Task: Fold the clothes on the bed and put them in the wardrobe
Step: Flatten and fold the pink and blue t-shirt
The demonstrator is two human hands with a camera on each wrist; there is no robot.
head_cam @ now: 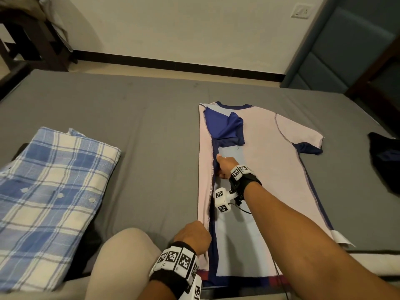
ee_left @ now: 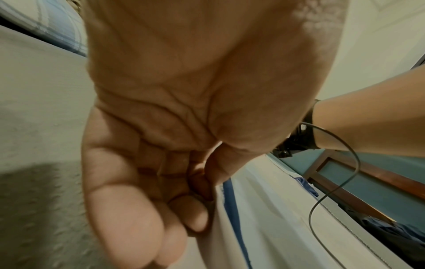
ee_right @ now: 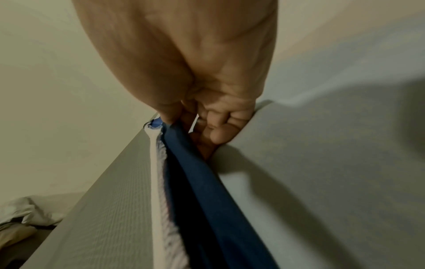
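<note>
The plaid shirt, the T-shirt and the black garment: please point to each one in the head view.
plaid shirt [head_cam: 54, 187], head view, on its buttoned front.
T-shirt [head_cam: 270, 169], head view, on its pale body panel.
black garment [head_cam: 385, 161], head view, on its dark middle.

This is a bedroom in a home. A wide bed [head_cam: 140, 109] with a grey sheet fills most of the head view, with clothes laid out on it: a folded blue plaid shirt [head_cam: 54, 191] and a white and blue T-shirt [head_cam: 270, 169] (turned inside out, seams showing). Behind it are a plain cream wall [head_cam: 184, 29] with a black skirting strip, a wall socket [head_cam: 301, 10], dark wooden furniture [head_cam: 32, 40] and a padded teal headboard [head_cam: 346, 50].
</note>
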